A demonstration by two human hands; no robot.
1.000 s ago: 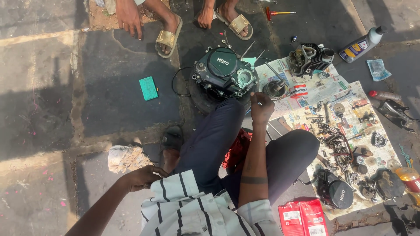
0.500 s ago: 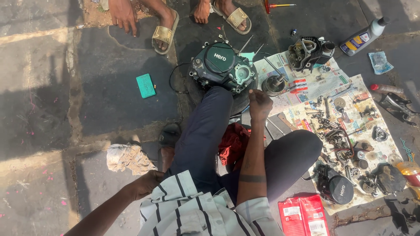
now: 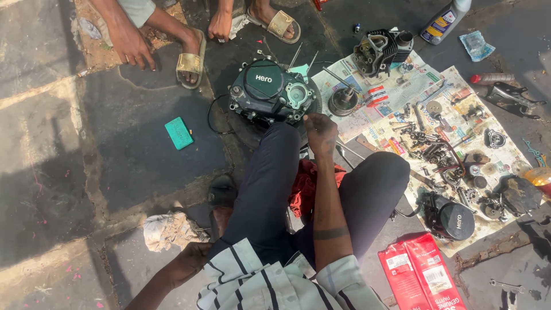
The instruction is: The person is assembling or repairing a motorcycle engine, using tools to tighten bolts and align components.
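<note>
A dark green engine case (image 3: 265, 92) lies on the stone ground in front of my legs. My right hand (image 3: 320, 132) reaches over my knee, fingers bunched against the case's near right edge beside a round opening; whether it pinches anything is hidden. My left hand (image 3: 186, 261) rests on the ground at my left hip with its fingers curled, just below a crumpled dirty rag (image 3: 171, 229). A red cloth (image 3: 304, 183) lies between my legs.
Newspaper (image 3: 396, 92) to the right holds a finned cylinder block (image 3: 376, 51), a round clutch part (image 3: 343, 102), several bolts and small parts, and a black cover (image 3: 453, 217). Red parts boxes (image 3: 422, 275) sit near right. Another person's hands (image 3: 131, 46) and sandalled feet (image 3: 192, 57) are beyond the engine. A teal block (image 3: 179, 133) lies left.
My right hand stays at the engine's near edge and my left stays on the ground. The view has drifted slightly; the other person's hand has shifted a little.
</note>
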